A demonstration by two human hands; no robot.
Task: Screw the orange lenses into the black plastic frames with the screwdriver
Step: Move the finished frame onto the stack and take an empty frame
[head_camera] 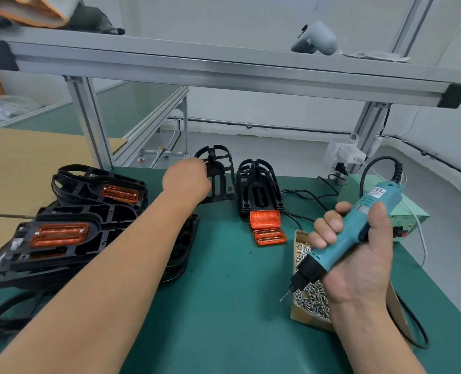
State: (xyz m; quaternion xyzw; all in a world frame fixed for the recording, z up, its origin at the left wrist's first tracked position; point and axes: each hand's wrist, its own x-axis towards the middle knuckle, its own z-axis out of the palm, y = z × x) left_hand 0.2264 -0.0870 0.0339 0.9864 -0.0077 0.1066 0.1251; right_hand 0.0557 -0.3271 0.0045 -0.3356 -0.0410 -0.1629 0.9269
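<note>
My left hand (186, 180) reaches to the far middle of the green table and grips a black plastic frame (219, 171) that stands tilted up. Just to its right stands a stack of empty black frames (259, 187). In front of that stack lie two loose orange lenses (267, 225). My right hand (358, 249) holds a teal electric screwdriver (345, 238), bit pointing down-left over a box of screws (310, 292). At the left lie frames with orange lenses fitted in them (59, 233).
The green table mat (224, 306) spreads out in front of me. A green power supply (380, 206) sits at the back right with cables trailing. An aluminium shelf frame (94, 130) rises behind the frames. Cardboard (21, 163) lies at the left.
</note>
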